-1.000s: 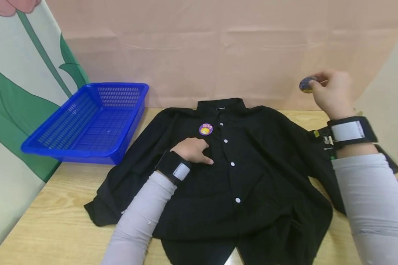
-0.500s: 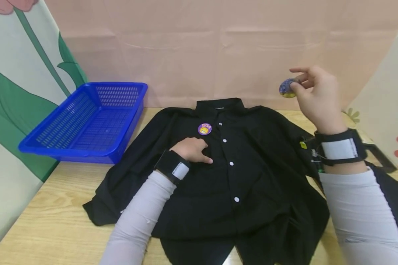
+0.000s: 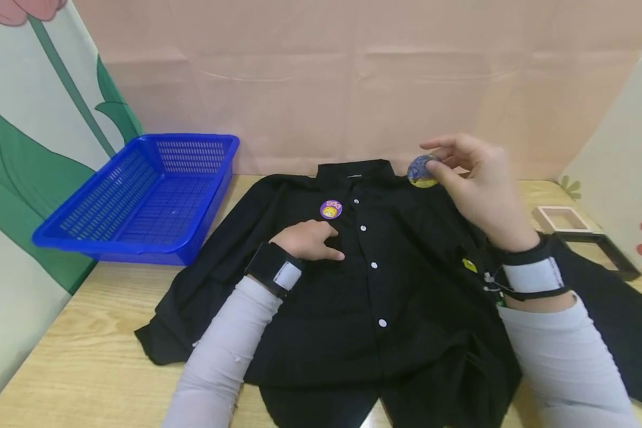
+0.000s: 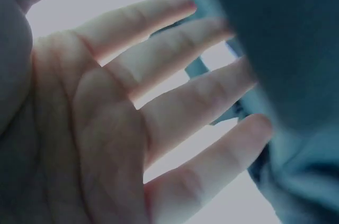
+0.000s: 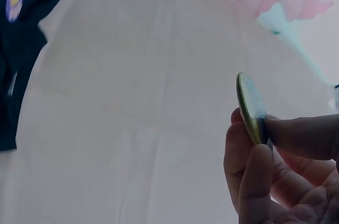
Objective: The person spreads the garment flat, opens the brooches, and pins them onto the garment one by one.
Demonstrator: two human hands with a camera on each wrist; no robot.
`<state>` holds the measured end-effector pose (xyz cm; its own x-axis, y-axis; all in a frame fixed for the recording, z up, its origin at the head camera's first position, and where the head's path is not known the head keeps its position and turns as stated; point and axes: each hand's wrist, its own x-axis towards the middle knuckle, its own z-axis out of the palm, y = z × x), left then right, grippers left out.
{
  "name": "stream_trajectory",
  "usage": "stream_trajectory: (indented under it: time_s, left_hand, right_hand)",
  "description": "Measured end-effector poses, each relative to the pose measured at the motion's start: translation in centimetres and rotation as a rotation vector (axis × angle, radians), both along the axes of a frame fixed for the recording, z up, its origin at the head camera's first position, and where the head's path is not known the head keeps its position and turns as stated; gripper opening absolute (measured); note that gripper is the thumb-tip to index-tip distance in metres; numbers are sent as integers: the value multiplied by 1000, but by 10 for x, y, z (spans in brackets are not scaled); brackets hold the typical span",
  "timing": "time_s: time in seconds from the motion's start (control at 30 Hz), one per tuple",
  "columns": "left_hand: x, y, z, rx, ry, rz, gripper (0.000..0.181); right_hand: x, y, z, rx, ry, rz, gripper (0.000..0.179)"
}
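A black button-up shirt (image 3: 321, 321) lies spread on the wooden table with its collar away from me. On its chest, left of the white buttons, sits a round purple badge (image 3: 331, 209) with a yellow cartoon face. My left hand (image 3: 307, 241) rests on the shirt just below that badge; the left wrist view shows its fingers extended and spread, their tips at dark cloth. Between thumb and fingers my right hand (image 3: 476, 184) pinches a round blue and yellow button badge (image 3: 421, 172), raised near the shirt's shoulder. The right wrist view shows this badge (image 5: 251, 107) edge-on.
A blue plastic basket (image 3: 166, 208) stands at the back left beside the shirt's sleeve. At the right lie a small pale square frame (image 3: 562, 219) and a black frame (image 3: 612, 255), close to the shirt's other sleeve. A pink cloth backdrop (image 3: 353, 77) rises behind the table.
My right hand has come left and lower with the blue and yellow badge, from the far right to near the collar. The left hand has stayed nearly still on the shirt.
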<state>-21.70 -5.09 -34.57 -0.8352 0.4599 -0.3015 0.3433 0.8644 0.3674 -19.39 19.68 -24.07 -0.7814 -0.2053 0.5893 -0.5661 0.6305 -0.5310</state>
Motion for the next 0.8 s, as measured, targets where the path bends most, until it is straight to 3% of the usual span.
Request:
stream_trajectory:
  time_s: [0.23, 0.33, 0.47, 0.6, 0.8]
  left_hand:
    - [11, -3, 24, 105, 136, -77, 55]
    - [16, -2, 34, 168, 226, -94, 49]
    - [19, 3, 40, 256, 366, -110, 37]
    - [24, 7, 43, 392, 479, -110, 29]
    - [32, 8, 52, 723, 614, -83, 19]
  right_hand:
    - [27, -14, -2, -12, 33, 109, 28]
    - [34, -20, -1, -16, 47, 136, 29]
    - [40, -24, -3, 14, 45, 129, 29]
    - [41, -26, -6, 48, 38, 109, 26]
    - [39, -30, -7, -12, 12, 113, 31]
